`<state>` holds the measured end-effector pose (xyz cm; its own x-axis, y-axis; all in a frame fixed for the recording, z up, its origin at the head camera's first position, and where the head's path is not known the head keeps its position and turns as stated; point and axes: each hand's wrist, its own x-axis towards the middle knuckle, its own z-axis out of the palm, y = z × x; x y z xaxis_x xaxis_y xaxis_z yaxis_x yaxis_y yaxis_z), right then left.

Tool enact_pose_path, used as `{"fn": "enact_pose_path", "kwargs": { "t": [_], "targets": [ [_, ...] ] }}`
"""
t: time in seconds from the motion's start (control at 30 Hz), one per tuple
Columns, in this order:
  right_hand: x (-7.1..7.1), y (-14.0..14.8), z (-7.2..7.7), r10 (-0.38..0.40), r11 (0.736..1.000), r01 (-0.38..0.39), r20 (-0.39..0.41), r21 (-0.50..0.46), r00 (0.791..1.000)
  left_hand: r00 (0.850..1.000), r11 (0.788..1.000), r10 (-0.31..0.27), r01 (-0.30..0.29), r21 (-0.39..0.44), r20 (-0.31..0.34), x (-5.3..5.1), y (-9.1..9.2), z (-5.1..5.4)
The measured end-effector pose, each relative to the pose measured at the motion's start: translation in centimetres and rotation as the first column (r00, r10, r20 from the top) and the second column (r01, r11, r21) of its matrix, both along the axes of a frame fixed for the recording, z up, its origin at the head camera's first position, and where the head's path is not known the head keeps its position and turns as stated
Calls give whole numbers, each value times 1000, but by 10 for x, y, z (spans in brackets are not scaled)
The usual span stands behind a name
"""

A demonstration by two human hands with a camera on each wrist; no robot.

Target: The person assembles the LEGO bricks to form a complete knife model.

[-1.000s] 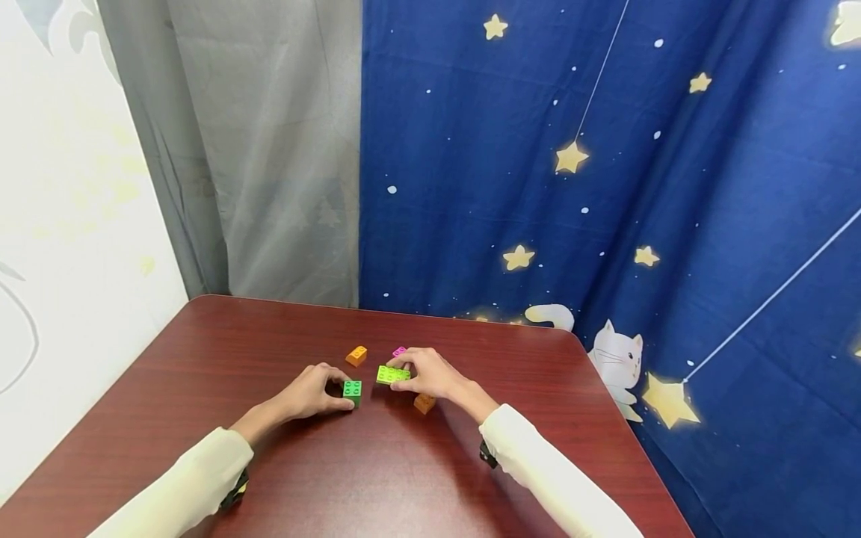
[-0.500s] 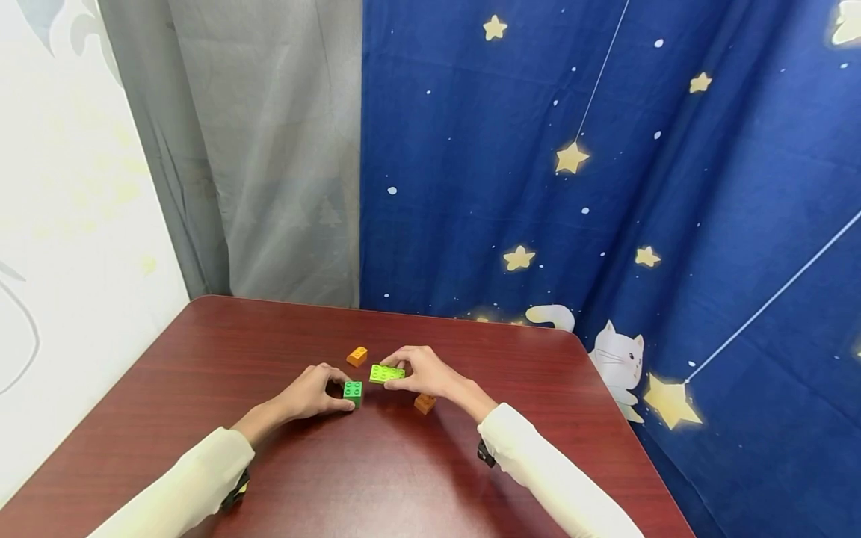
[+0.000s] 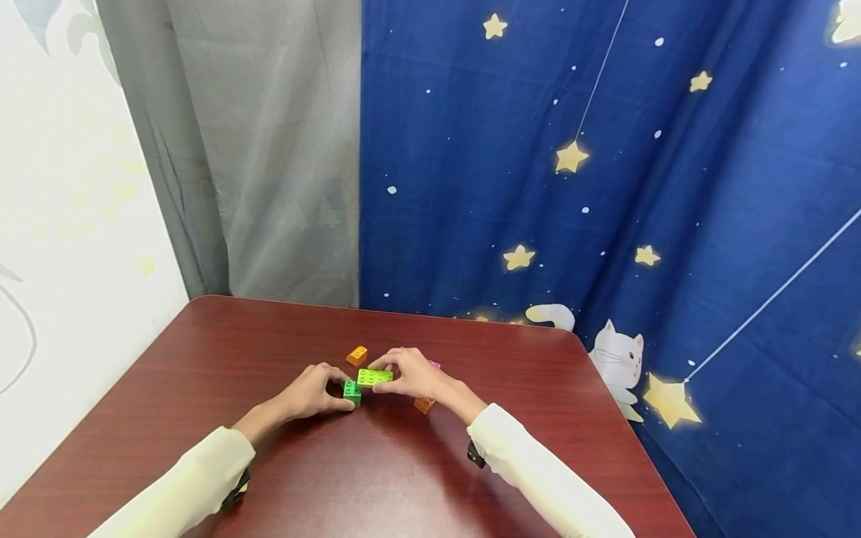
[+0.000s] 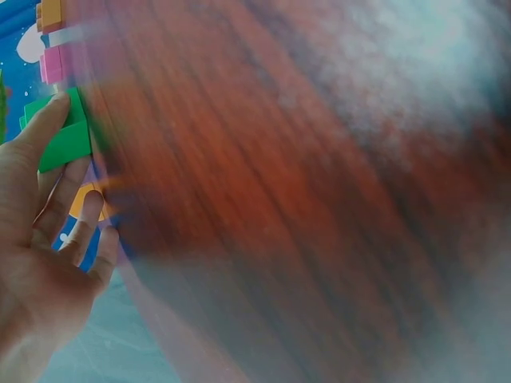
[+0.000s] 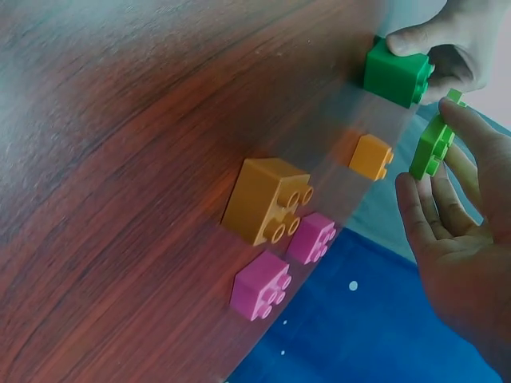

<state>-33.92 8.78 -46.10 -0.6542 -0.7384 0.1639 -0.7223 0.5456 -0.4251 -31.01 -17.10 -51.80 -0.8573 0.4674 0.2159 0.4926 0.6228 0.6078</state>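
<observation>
In the head view my left hand [image 3: 312, 392] pinches a green block [image 3: 351, 393] that stands on the table. My right hand [image 3: 412, 375] holds a lime green block [image 3: 374, 378], its left end beside and partly over the green block's upper right. The right wrist view shows the lime block [image 5: 433, 147] raised off the table, between the thumb and fingers of my right hand [image 5: 471, 191], close to the green block [image 5: 395, 73]. In the left wrist view my left thumb and fingers are on either side of the green block [image 4: 65, 136].
A small yellow-orange block [image 3: 357, 356] lies behind the held blocks. An orange-brown block [image 3: 424, 404] sits under my right wrist. Two pink blocks [image 5: 260, 285] stand near it in the right wrist view. The dark red table [image 3: 269, 329] ends at grey and blue curtains.
My right hand has carried the lime block left, up to the green block. A bit of pink has come into sight behind the right hand. The left hand has stayed in place.
</observation>
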Motion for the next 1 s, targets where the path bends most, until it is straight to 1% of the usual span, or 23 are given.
{"fn": "enact_pose_path", "kwargs": {
  "t": [0.23,0.57,0.8,1.0],
  "targets": [
    [1,-10,-4,24,999,-23,-30,35,999,1000,1000,15,-15,-5,19,1,0,-1],
    [3,-20,-5,40,999,-40,10,27,999,1000,1000,21,-21,-16,-12,-3,1,-1],
    [5,-25,-8,54,998,-53,-12,40,998,999,999,25,-25,-24,-23,-3,1,-1],
    [2,-29,-12,61,997,-59,-31,59,998,999,998,41,-42,-36,-27,-4,1,-2]
  ]
}}
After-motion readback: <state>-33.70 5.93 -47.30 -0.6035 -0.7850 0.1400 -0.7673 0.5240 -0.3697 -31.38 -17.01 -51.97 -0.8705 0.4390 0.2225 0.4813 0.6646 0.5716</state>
